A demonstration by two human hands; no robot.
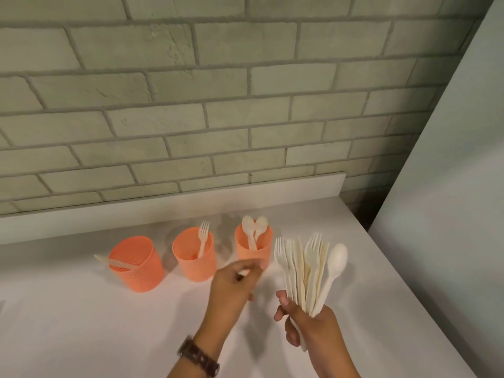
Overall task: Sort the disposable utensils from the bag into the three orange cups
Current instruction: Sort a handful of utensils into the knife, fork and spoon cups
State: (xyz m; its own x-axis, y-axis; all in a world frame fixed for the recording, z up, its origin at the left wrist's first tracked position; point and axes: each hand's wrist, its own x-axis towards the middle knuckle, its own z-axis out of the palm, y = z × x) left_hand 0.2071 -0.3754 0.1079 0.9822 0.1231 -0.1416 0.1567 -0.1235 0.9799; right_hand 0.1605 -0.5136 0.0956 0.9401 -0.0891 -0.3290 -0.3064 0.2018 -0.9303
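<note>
Three orange mesh cups stand in a row on the white counter. The left cup has a knife leaning over its rim. A fork stands in the middle cup. Two spoons stand in the right cup. My right hand grips a fanned bundle of white forks, knives and a spoon to the right of the cups. My left hand is blurred just in front of the right cup, its fingers pinching a short white utensil end. No bag is in view.
A grey brick wall with a low white upstand runs behind the cups. A pale panel rises at the right, past the counter's right edge. A dark watch is on my left wrist.
</note>
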